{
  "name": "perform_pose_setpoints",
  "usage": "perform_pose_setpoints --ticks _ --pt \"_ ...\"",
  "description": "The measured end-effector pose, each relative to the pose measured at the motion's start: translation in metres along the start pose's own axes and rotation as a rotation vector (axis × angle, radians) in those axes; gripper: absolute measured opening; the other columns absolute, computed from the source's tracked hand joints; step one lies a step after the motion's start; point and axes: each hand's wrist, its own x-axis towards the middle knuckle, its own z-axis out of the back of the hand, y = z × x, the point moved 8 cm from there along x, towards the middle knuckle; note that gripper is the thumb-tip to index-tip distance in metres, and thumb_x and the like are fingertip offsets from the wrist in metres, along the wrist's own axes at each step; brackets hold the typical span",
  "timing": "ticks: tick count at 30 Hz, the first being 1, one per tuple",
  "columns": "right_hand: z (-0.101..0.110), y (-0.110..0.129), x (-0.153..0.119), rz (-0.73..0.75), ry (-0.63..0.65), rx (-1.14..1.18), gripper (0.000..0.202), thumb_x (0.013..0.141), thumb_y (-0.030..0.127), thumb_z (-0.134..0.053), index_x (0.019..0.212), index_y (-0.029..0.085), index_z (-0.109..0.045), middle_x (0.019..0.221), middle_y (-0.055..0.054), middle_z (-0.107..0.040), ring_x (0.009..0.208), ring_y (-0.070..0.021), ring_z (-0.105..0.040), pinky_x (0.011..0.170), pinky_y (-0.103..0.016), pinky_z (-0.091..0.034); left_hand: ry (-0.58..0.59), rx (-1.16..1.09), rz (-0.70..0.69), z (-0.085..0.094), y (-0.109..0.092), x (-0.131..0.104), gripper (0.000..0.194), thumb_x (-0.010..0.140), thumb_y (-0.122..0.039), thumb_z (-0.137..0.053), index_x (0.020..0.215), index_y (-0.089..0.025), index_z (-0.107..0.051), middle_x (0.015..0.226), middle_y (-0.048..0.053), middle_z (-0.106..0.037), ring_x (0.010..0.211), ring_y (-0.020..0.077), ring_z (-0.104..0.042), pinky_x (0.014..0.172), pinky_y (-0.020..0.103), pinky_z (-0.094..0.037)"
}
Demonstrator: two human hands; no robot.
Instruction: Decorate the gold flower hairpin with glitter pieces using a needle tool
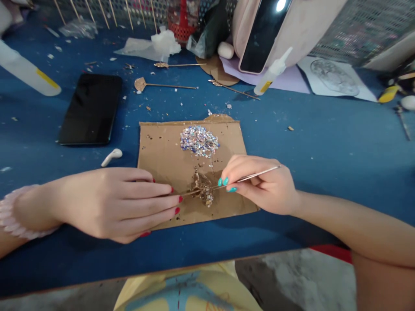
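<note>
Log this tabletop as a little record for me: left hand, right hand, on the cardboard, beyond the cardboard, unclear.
Left hand: red nails; fingertips hold the thin stem of a gold-coloured ornament
Right hand: turquoise nails; holds a slim metal tool like a pen, pointed at the ornament
On the cardboard: a pile of shiny flakes, on the far side of the ornament
Beyond the cardboard: three stemmed pieces lying on the blue table
Unclear: whether the tool's tip touches the ornament
</note>
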Motion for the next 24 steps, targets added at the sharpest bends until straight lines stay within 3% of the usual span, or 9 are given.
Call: perform_pose_setpoints --ticks 5,15,24 --pt "-0.004 0.005 0.001 0.007 0.023 0.005 0.008 0.100 0.017 -0.065 0.094 0.020 -0.068 0.084 -0.005 -0.075 0.079 -0.0148 -0.071 0.073 -0.029 -0.061 0.012 0.024 -0.046 0.000 -0.002 0.000 0.036 0.107 -0.023 -0.042 0.127 -0.013 -0.070 0.129 0.000 -0.076 0.110 0.0175 -0.074 0.081 0.032 -0.059" --pt "-0.008 0.011 0.001 0.061 0.025 0.001 0.012 0.096 0.006 -0.066 0.094 0.018 -0.067 0.083 -0.005 -0.074 0.080 -0.0149 -0.071 0.075 -0.029 -0.061 0.021 0.018 -0.058 -0.001 -0.002 -0.002 0.035 0.107 -0.024 -0.044 0.129 -0.011 -0.068 0.134 0.002 -0.074 0.112 0.0187 -0.074 0.081 0.032 -0.060" --pt "-0.012 0.018 0.000 0.113 0.054 -0.046 0.010 0.097 0.007 -0.066 0.097 0.018 -0.067 0.084 -0.006 -0.075 0.082 -0.0149 -0.072 0.078 -0.030 -0.061 0.011 0.010 -0.041 -0.001 -0.001 0.001 0.038 0.107 -0.025 -0.039 0.128 -0.012 -0.069 0.127 0.001 -0.077 0.110 0.0174 -0.076 0.080 0.032 -0.060"
